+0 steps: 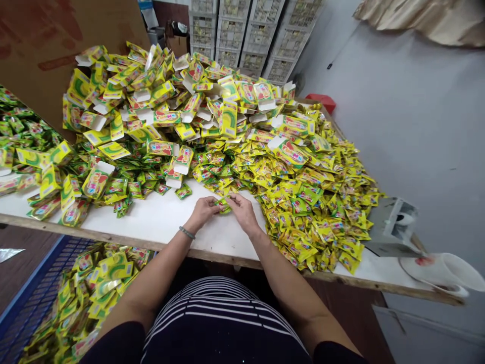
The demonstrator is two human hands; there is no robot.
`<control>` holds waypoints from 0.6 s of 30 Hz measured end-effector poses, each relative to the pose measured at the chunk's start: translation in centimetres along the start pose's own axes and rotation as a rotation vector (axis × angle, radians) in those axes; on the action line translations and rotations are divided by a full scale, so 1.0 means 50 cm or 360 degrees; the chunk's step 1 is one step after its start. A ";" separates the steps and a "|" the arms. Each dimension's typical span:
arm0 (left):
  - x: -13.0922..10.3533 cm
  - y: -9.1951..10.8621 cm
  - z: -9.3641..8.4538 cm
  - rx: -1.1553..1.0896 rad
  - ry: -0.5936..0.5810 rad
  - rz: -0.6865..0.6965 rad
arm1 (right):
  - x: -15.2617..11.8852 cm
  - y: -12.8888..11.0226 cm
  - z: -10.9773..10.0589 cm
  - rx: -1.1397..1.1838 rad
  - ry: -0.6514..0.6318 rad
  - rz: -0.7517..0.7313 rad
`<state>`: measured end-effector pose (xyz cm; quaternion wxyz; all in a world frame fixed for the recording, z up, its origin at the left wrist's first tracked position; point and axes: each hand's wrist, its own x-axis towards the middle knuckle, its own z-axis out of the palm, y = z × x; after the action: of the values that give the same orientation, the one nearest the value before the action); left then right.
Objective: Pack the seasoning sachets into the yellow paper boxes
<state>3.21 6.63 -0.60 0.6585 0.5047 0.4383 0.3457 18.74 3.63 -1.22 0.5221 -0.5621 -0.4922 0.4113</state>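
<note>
Over the white tabletop point(162, 215), my left hand point(204, 211) and my right hand point(243, 214) are close together, fingers pinched. Between them are small green candy packets point(223, 206); how many is hidden by the fingers. A lone green packet point(184, 191) lies just beyond my left hand. To the right of my right hand spreads a large heap of yellow packets point(314, 217). Behind the hands are mixed green and yellow packets point(212, 169), with a high pile of open yellow-green cartons point(228, 119) above them.
A blue crate point(36, 283) full of cartons stands below the table's left front edge. At the right end are a grey metal box point(394, 225) and a white plastic jug point(441, 273). A big cardboard box point(71, 30) is back left; stacked white crates point(231, 33) stand behind.
</note>
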 end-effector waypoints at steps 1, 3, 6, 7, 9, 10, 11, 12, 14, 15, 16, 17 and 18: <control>0.000 -0.006 -0.002 0.0041 0.0010 0.0000 | -0.003 0.004 0.000 0.0017 -0.0026 0.0053; -0.001 -0.015 -0.008 0.0115 0.0010 0.0006 | -0.009 0.011 0.000 0.0090 -0.0095 0.0151; -0.005 -0.021 -0.012 0.0112 -0.0028 -0.0012 | -0.018 0.014 -0.001 0.0186 -0.0205 0.0209; -0.006 -0.021 -0.011 0.0075 -0.0059 -0.0045 | -0.021 0.015 -0.002 0.0162 -0.0225 0.0204; -0.009 -0.018 -0.007 -0.0030 -0.0140 -0.0138 | -0.029 0.015 -0.002 0.0016 -0.0200 0.0153; -0.011 -0.016 -0.004 -0.0093 -0.0169 -0.0176 | -0.033 0.014 -0.001 -0.0077 -0.0152 0.0111; -0.012 -0.014 -0.001 -0.0150 -0.0187 -0.0197 | -0.038 0.013 0.000 -0.0171 -0.0090 0.0063; -0.013 -0.013 0.000 -0.0191 -0.0192 -0.0199 | -0.042 0.011 0.002 -0.0260 -0.0020 0.0012; -0.012 -0.011 0.000 -0.0231 -0.0169 -0.0161 | -0.042 0.005 0.004 -0.0410 0.0073 -0.0065; -0.011 -0.010 -0.001 -0.0232 -0.0141 -0.0143 | -0.037 0.002 0.004 -0.0489 0.0088 -0.0080; -0.009 -0.011 -0.003 -0.0223 -0.0098 -0.0129 | -0.028 -0.003 0.002 -0.0582 0.0099 -0.0085; -0.007 -0.011 -0.003 -0.0208 -0.0036 -0.0119 | -0.016 -0.006 -0.002 -0.0694 0.0121 -0.0087; -0.005 -0.012 -0.004 -0.0189 0.0045 -0.0104 | -0.002 -0.009 -0.007 -0.0827 0.0139 -0.0080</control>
<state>2.96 6.31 -1.16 0.6920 0.4453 0.4425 0.3564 18.98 3.44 -0.77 0.3911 -0.6822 -0.5721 0.2332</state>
